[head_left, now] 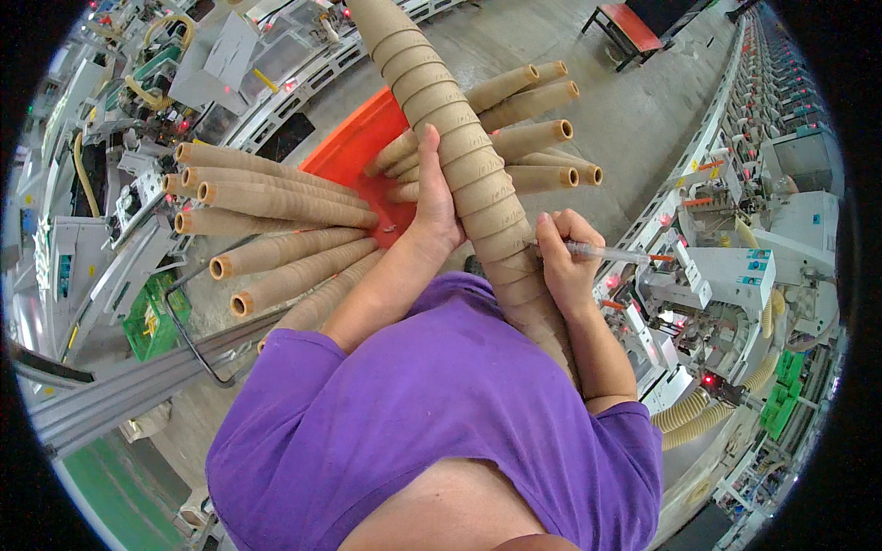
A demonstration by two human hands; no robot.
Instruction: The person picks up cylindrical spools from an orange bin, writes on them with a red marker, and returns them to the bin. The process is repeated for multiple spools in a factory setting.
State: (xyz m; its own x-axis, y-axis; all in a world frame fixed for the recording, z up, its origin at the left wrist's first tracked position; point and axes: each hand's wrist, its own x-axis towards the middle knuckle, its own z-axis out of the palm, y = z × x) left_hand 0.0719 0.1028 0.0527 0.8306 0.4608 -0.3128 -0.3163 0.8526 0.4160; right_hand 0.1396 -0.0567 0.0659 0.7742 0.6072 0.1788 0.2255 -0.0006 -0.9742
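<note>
Pinching pen, right hand, left hand cupping edge of stacked cones, floor beyond.

Orange bin, brown tube stacks fanned left and right over its sides, grey floor under a red table

Left head-worn fisheye — faces down over purple shirt, close up.

stack brn w/ darker ring bands; tubes brn w/ orange-ish ends; bin orange-red; shirt purple; crate grn
</note>
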